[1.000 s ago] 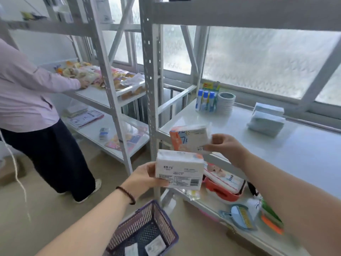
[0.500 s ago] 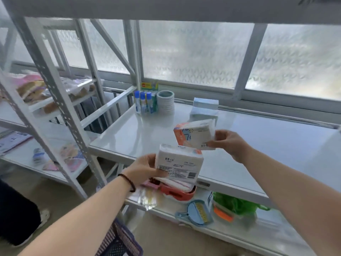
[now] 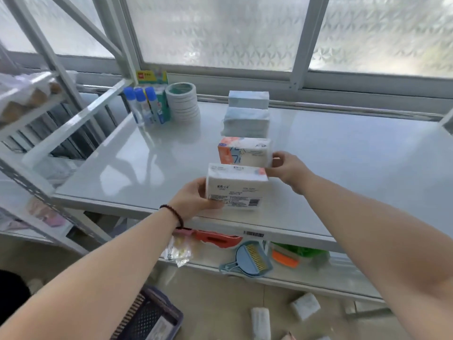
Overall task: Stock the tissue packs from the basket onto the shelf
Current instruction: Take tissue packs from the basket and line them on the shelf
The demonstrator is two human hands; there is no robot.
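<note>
My left hand (image 3: 196, 198) grips a white tissue pack (image 3: 236, 186) by its left end, low over the front of the white shelf (image 3: 343, 163). Just behind it my right hand (image 3: 289, 168) holds an orange-and-white tissue pack (image 3: 245, 152) by its right end. Both packs stand in line with two pale blue tissue packs (image 3: 247, 121), one behind the other, toward the window. I cannot tell whether the held packs touch the shelf. The purple basket (image 3: 152, 317) sits on the floor at the bottom left, partly cut off.
Glue sticks (image 3: 144, 106) and a stack of tape rolls (image 3: 182, 101) stand at the shelf's back left. The lower shelf holds a red item (image 3: 218, 239), a blue dustpan brush (image 3: 250, 258) and green and orange items. Loose packs (image 3: 304, 305) lie on the floor.
Both hands have moved forward and down onto the shelf, bringing the two packs into line behind the blue ones. The view has tilted down and closer.
</note>
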